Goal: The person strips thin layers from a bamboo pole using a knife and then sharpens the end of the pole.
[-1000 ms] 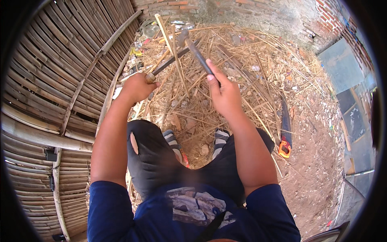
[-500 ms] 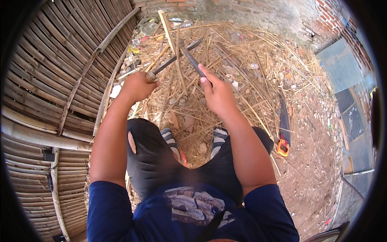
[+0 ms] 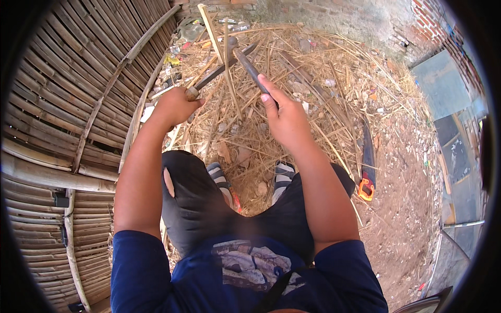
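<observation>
My left hand is closed around the wooden handle of a machete, whose dark blade slants up to the right. The blade crosses a pale upright bamboo piece and a narrower strip beside it. Whether it is wedged between them I cannot tell. In my right hand, fingers wrapped round the dark handle, is a hammer. Its rounded head is up near the blade and the strips; I cannot tell whether it touches them.
Straw, split sticks and rubble cover the ground ahead. A handsaw with an orange grip lies to the right. A bamboo slat wall runs along the left, a brick wall at the back. Grey panels lean at the right.
The machete has shifted slightly left, with its blade lower at the tip end. My right hand and the hammer have moved a little, and the hammer head shows higher up.
</observation>
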Tool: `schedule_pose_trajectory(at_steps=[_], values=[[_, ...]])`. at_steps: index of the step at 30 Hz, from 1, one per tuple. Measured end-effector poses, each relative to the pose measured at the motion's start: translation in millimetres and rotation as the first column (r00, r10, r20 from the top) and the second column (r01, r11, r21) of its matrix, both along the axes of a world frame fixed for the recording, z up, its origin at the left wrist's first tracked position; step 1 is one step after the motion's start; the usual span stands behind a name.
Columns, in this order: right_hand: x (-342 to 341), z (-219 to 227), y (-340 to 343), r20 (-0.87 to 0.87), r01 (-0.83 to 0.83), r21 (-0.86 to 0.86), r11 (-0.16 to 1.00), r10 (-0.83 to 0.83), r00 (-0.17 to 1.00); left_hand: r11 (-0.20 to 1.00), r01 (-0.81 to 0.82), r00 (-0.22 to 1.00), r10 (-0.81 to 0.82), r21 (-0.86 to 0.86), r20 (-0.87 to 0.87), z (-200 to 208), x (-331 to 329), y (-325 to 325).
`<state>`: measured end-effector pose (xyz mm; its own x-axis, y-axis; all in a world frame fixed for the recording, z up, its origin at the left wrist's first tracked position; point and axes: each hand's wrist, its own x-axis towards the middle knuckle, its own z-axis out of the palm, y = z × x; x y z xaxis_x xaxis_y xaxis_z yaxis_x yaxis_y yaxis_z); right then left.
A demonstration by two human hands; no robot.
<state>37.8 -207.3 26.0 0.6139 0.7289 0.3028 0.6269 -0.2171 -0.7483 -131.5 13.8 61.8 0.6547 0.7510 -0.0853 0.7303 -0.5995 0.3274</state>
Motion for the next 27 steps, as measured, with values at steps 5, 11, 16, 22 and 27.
schedule_pose_trajectory(at_steps=[5, 11, 16, 22, 27], values=[[0, 1, -1, -0.005, -0.001, 0.154, 0.988, 0.001, 1.0, 1.0, 0.009, 0.999, -0.009, 0.011, 0.035, -6, -10, 2], [1, 4, -7, 0.101, -0.04, 0.53, 0.847, -0.016, 0.995, 1.0, 0.005, 0.999, -0.006, 0.016, 0.043, -13, -9, 1], [3, -8, -1, -0.012, -0.017, -0.07, 0.997, 0.016, 1.0, 0.998, 0.038, 0.998, -0.036, 0.047, -0.055, -6, -3, -3], [-1, -13, 6, -0.025, -0.007, -0.03, 1.0, 0.006, 1.0, 0.999, -0.012, 0.999, 0.014, 0.044, -0.052, -15, -8, -1], [-2, 0, -7, -0.003, -0.009, 0.347, 0.938, 0.011, 1.0, 1.0, -0.004, 1.0, 0.004, 0.03, -0.017, -19, -8, 0]])
